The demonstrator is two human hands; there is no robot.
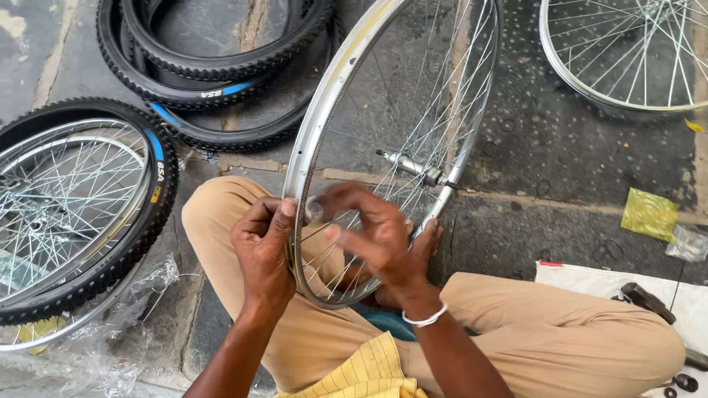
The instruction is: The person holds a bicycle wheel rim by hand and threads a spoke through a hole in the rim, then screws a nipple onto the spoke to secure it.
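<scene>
Crumpled yellow-green plastic packet (649,214) on pavement at 3 o'clock, clear plastic bag (688,243) just beside it to the right, blue label strip w/ yellow patch (156,158) on tyre sidewall at 9 o'clock, blue label (225,91) on stacked tyre at 11 o'clock, clear wrap (110,346) at 8 o'clock

Right hand (369,232) motion-blurred; its grip cannot be read. Bare rim (354,74) top cut by frame edge. Second spoked wheel (627,55) and tyred wheel (70,206) partly out of frame. Dark tool (647,301) on white cloth (582,284) too small to identify.

Two bare spoked rims (383,140) (627,59), one tyred wheel (81,206), two loose black tyres (221,74) (243,133), two hands (262,247) (372,232).
</scene>
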